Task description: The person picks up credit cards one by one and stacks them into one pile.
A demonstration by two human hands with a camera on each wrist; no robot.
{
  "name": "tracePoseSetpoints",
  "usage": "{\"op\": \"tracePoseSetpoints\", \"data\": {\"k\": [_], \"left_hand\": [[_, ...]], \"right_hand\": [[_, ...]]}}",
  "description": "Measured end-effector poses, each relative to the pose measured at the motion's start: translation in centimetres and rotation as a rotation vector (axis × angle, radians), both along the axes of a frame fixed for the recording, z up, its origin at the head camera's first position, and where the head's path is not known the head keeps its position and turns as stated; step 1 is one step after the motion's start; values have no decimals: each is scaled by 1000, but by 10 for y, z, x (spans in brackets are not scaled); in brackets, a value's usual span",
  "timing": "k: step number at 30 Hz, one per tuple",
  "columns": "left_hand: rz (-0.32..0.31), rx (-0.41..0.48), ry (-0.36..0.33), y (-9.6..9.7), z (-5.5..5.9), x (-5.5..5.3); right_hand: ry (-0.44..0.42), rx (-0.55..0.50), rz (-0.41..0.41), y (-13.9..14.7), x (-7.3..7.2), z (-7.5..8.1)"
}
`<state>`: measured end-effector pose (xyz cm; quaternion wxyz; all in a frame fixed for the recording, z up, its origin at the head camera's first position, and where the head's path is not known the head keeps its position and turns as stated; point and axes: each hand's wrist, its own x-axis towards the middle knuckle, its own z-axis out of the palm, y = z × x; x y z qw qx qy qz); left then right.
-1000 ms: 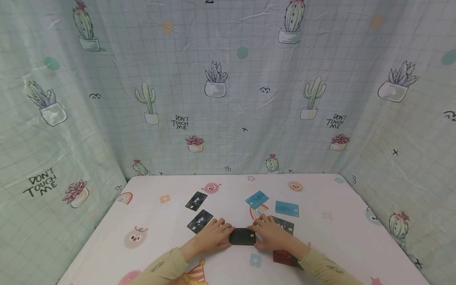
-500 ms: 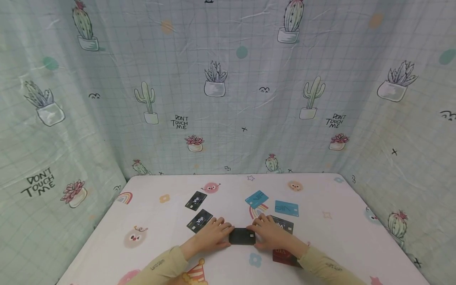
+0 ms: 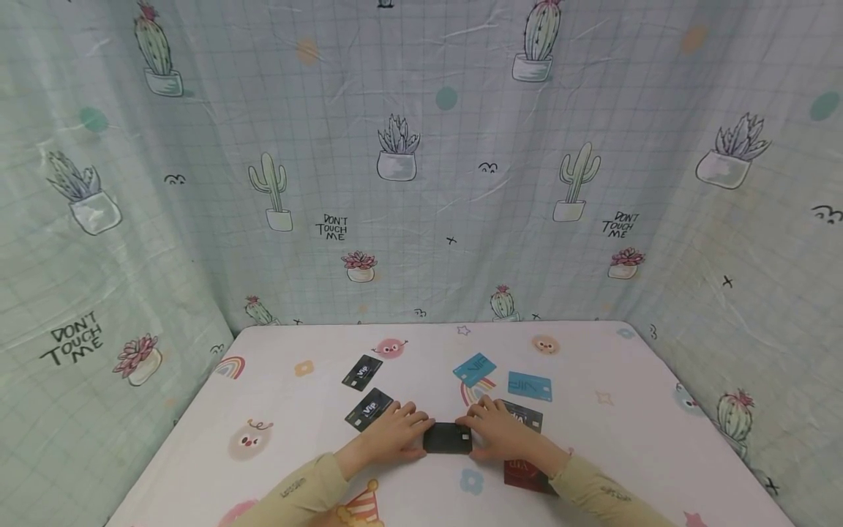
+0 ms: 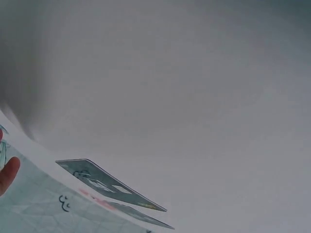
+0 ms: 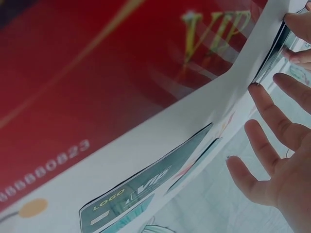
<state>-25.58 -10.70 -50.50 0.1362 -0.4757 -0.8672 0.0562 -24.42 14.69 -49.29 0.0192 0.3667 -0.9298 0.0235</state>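
A black card (image 3: 448, 438) with a small pale chip lies crosswise between my hands in the head view. At its left end my left hand (image 3: 393, 438) grips it, thumb along the near edge and fingers at the far edge. My right hand (image 3: 506, 433) holds the right end the same way. In the right wrist view, the right hand's other fingers (image 5: 262, 145) are spread apart, and the card's dark edge (image 5: 271, 51) shows at upper right. Only a fingertip (image 4: 8, 175) enters the left wrist view.
Two black VIP cards, a nearer one (image 3: 369, 408) and a farther one (image 3: 362, 372), lie left. Two blue cards (image 3: 474, 369) lie beyond the right hand. Another black card (image 3: 523, 415) and a red VIP card (image 3: 527, 477) are partly hidden by the right hand and arm.
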Motion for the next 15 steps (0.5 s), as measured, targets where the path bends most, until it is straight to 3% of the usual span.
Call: {"op": "tracePoseSetpoints", "data": {"k": [15], "left_hand": [[14,8,-11,0,-1,0]], "right_hand": [[-15,-7,-11,1,0,0]]}}
